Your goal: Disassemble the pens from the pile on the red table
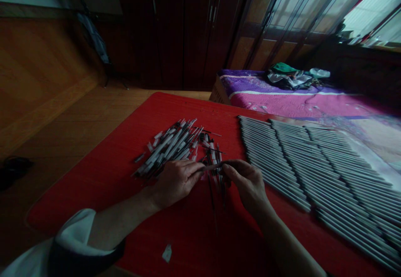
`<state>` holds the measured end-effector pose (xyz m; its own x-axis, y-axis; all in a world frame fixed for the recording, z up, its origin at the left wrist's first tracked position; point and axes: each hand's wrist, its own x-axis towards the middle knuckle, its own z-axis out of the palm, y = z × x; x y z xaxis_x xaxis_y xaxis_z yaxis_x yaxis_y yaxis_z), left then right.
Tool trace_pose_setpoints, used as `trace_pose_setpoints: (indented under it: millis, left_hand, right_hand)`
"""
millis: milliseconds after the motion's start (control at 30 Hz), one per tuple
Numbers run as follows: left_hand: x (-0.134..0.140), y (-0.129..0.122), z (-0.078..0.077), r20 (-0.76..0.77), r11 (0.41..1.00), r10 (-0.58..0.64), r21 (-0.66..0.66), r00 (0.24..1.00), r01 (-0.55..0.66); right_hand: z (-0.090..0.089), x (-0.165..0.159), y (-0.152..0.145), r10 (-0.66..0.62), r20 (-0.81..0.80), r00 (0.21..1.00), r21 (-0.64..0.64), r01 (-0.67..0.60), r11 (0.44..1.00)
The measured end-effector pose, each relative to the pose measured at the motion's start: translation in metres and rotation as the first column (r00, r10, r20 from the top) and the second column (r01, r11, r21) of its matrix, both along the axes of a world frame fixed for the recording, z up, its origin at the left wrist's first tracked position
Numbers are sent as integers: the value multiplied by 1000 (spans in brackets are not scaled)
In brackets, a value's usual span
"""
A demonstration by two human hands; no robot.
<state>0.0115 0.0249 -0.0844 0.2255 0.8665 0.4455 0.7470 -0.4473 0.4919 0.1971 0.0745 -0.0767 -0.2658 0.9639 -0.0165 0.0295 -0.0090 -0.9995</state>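
My left hand (179,180) and my right hand (247,183) meet over the middle of the red table (125,151). Between their fingertips lies a slim, pale pen (213,167), roughly level, with both ends covered by fingers. Each hand is closed in a pinch on one end of it. Just beyond and under the hands are loose dark and clear pen parts (213,149), partly hidden. Left of these spreads a larger pile of thin pen pieces (175,143), pale tubes and dark tips pointing many ways.
Rows of pens (291,156) lie side by side on the table's right. A small pale scrap (167,253) is near the front edge. Behind stands a bed with a purple and pink cover (282,99), clothes on it (290,76), and dark cupboards (184,30).
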Motion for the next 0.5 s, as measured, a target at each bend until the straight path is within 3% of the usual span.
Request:
trace_pose_setpoints:
  millis: [200,500]
  left_hand:
    - [-1,-1,0,-82,996,-7,91,997,15]
    - [-1,0,-1,-116,994,-1,109,993,13]
  right_hand:
    - [1,-1,-2,-13,63,998,41,10,999]
    - [-2,-1,-2,-1,109,994,116,-12,993]
